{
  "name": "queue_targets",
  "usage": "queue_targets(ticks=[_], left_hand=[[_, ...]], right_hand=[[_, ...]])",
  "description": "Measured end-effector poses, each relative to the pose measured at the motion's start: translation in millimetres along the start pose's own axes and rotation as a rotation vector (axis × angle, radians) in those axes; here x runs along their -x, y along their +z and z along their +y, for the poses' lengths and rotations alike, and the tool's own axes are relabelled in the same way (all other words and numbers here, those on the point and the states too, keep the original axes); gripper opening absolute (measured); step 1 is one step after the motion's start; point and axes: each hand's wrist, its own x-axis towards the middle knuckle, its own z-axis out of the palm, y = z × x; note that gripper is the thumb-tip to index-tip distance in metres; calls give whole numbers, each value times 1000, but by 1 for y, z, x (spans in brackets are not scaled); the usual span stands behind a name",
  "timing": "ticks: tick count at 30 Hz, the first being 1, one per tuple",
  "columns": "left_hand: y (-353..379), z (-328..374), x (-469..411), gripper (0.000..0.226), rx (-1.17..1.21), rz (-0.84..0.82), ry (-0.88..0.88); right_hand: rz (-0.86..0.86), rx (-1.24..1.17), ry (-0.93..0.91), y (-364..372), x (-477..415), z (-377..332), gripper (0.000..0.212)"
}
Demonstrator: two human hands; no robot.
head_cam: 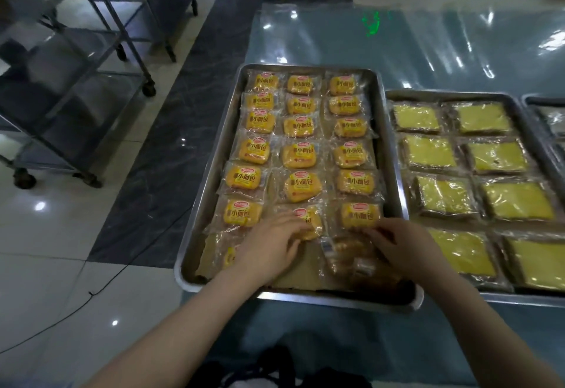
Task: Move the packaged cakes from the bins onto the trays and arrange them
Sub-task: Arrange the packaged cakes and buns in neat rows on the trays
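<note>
The small cakes [302, 155] lie in a big metal tray [209, 173] on the table [397, 45]. They sit in three neat lines that run from the far end toward the person. Each cake is round-edged and yellow, in a clear shiny bag with a red mark and dark letters on top. Brown paper [293, 277] lines the tray floor and shows at the near end.

The left hand [272, 244] is on the nearest cake in the middle line [312, 222]. Its fingers are bent over the bag and hold it by its near side. The right hand [406, 247] is at the nearest cake in the right line [360, 215]. Its bent fingertips hold the bag's near edge. Just below that hand, a few more bags [348, 256] lie in a loose heap in the near right corner of the tray. They look brown and are not in line. One more bag [227, 254] lies by the left wrist.

Just beside this tray, on the right, is a second tray [443, 94]. It holds flat square yellow cakes [428, 150] in clear bags, in two lines. A third tray [530, 101] peeks in at the right edge.

Left of the table, metal racks on wheels [91, 97] stand on the shiny tile floor [46, 234]. A thin black cord [91, 293] lies on the floor.
</note>
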Motion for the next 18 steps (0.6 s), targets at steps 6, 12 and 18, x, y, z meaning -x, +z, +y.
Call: queue_targets(ticks=[6,12,18], left_hand=[[27,38,-11,60,5,-266,158],[54,45,-18,82,-44,-451,172],[54,38,-14,44,158,-316,139]], right_hand=[[-271,-105,-24,-17,29,6,22],[-221,-39,-21,-11,40,5,22],[60,-242,161,-10,46,15,16]])
